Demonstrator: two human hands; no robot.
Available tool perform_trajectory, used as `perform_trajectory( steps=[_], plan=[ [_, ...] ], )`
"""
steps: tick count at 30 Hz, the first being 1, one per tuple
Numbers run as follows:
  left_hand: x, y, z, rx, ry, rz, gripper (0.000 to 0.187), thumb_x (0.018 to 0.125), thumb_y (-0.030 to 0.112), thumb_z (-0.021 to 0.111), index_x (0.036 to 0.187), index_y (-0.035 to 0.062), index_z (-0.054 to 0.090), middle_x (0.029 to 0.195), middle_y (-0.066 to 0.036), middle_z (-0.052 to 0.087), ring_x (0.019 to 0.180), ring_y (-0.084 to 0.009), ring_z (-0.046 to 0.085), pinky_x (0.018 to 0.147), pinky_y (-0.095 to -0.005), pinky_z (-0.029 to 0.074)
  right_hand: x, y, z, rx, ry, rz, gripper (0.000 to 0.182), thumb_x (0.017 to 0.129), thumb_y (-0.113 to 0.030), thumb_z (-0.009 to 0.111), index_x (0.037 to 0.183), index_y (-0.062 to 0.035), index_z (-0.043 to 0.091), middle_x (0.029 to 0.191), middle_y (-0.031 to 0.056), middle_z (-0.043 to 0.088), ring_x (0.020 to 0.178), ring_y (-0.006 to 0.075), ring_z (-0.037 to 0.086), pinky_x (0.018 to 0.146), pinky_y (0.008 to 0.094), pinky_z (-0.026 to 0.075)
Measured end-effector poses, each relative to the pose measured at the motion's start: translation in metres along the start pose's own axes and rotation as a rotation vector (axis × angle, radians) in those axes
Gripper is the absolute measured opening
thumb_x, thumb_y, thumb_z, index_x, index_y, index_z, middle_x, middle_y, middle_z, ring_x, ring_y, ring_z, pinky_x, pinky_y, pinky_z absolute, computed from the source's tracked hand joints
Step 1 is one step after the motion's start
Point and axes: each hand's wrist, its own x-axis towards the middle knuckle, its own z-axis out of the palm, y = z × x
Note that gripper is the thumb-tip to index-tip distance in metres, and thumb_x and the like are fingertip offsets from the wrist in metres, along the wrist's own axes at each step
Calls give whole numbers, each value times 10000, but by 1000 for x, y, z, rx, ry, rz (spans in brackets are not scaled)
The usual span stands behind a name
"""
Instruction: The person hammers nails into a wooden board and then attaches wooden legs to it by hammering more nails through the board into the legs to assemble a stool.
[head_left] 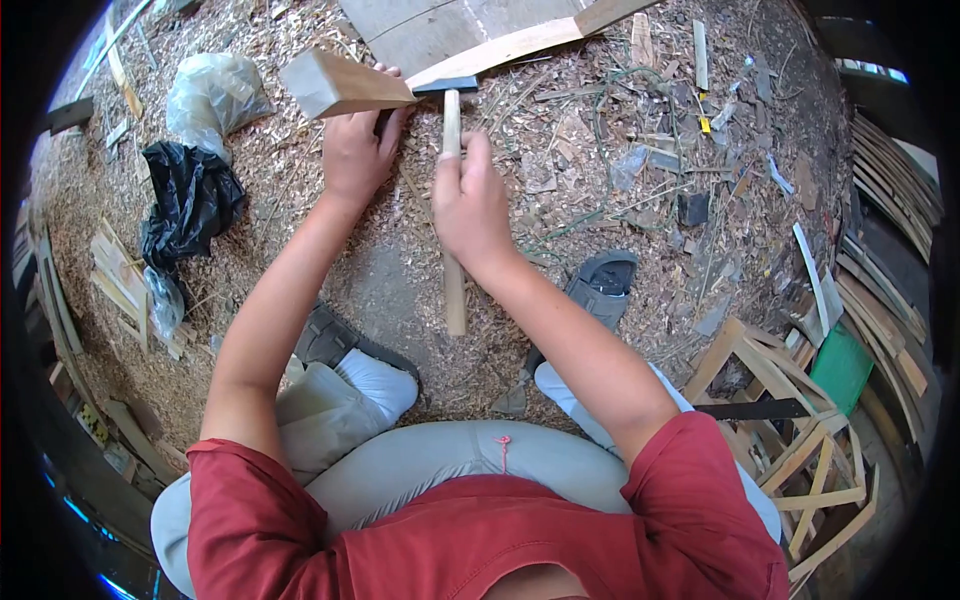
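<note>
My right hand (470, 198) is wrapped round the wooden handle of a hammer (455, 295). The dark hammer head points left and meets the end of a wooden block (345, 84). My left hand (360, 150) grips this block from below and behind, with some fingers hidden by it. A long, light wooden strip (500, 50) runs from beside the block toward the upper right, its near end close to the hammer head.
Wood chips cover the ground (390, 290). A clear plastic bag (215, 95) and a black bag (190, 200) lie at the left. Wooden frames (800, 450), a green piece (842, 366) and stacked strips (885, 330) are at the right. Sandalled feet stand below my hands.
</note>
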Motion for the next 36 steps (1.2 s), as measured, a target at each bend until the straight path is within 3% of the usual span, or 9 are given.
perform_trajectory(
  steps=[2,8,9,14,22,24,31,33,36],
  plan=[
    [6,-3,1,-2,-12,20,357,982,179,810,1324,84,771,1402,-123,757,1283,-346,708,1088,-487,532,1,2,-14,38,-83,154,200,1104,-167,537,1233,-16,509,824,261,714,770,497,734,681,591,548],
    [33,19,32,-87,-42,126,286,837,194,884,1076,89,766,1062,-82,742,1101,-332,680,1086,-492,459,13,-2,-64,-66,35,90,283,1076,-169,584,1318,-37,519,814,264,723,776,512,731,699,600,553],
    [37,23,35,-94,-110,66,328,885,111,892,1199,78,802,1285,-76,809,1318,-343,713,1074,-472,565,15,1,-72,-66,63,55,312,1074,-165,584,1352,-42,513,815,266,724,780,519,731,703,604,553],
    [50,24,54,-95,-117,111,250,886,109,896,1126,76,833,1260,-88,819,1354,-344,698,1107,-472,546,23,16,-85,-101,32,47,423,1067,-156,578,1462,-48,470,833,282,731,772,525,731,671,616,551],
    [60,15,56,-257,-119,220,325,927,116,868,1247,103,817,1255,-48,829,1304,-330,720,1205,-521,458,12,4,-55,-45,182,5,467,1081,-126,508,1508,16,383,764,252,692,660,463,713,591,570,565],
    [58,18,56,-206,-101,219,273,962,93,833,1234,99,803,1282,-58,818,1344,-335,698,1232,-528,446,11,2,-55,-58,67,146,466,1087,-120,505,1513,16,375,841,287,717,702,482,727,620,579,580],
    [55,16,56,-135,-95,241,299,963,96,829,1261,97,803,1294,-51,819,1344,-315,700,1227,-522,456,2,6,-40,-44,314,-64,484,1094,-117,502,1545,15,386,982,329,752,791,514,752,696,591,606],
    [55,17,56,-140,-91,248,304,962,97,829,1265,95,801,1301,-56,815,1351,-318,696,1225,-523,459,7,6,-43,-93,90,125,481,1097,-118,495,1547,21,395,1001,337,757,822,526,755,731,587,617],
    [57,22,52,-167,-100,224,310,963,101,828,1271,90,797,1319,-71,805,1370,-327,685,1224,-525,461,10,-6,-49,-41,155,117,480,1103,-132,488,1552,15,399,990,335,759,843,530,758,754,590,623]
  ],
)
